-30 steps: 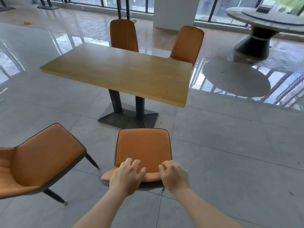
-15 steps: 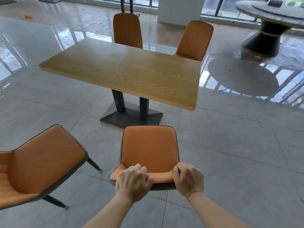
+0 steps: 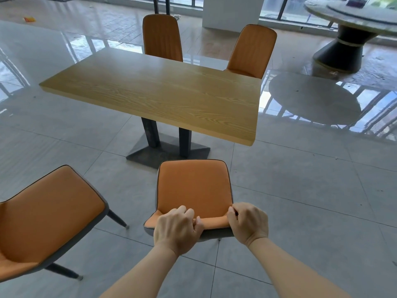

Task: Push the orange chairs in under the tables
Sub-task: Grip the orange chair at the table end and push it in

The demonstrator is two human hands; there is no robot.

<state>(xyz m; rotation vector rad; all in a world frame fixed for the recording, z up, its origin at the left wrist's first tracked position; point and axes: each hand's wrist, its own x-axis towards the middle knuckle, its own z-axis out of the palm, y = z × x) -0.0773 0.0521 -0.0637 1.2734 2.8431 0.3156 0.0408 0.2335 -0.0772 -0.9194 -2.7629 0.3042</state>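
An orange chair (image 3: pixel 194 188) stands in front of me, its seat short of the near edge of the wooden table (image 3: pixel 163 95). My left hand (image 3: pixel 177 229) and my right hand (image 3: pixel 248 222) both grip the top of its backrest, fingers curled over the edge. A second orange chair (image 3: pixel 47 216) stands pulled out at the lower left, turned at an angle. On the table's far side, two more orange chairs (image 3: pixel 162 37) (image 3: pixel 252 51) sit close against it.
The table rests on a dark pedestal base (image 3: pixel 167 151). A round stone table (image 3: pixel 352 20) on a dark foot stands at the far right. Glossy grey tile floor surrounds everything, with windows and a white pillar (image 3: pixel 233 12) at the back.
My fingers went from lying spread on the backrest to closed around its top edge. The chair and I have moved a little closer to the table.
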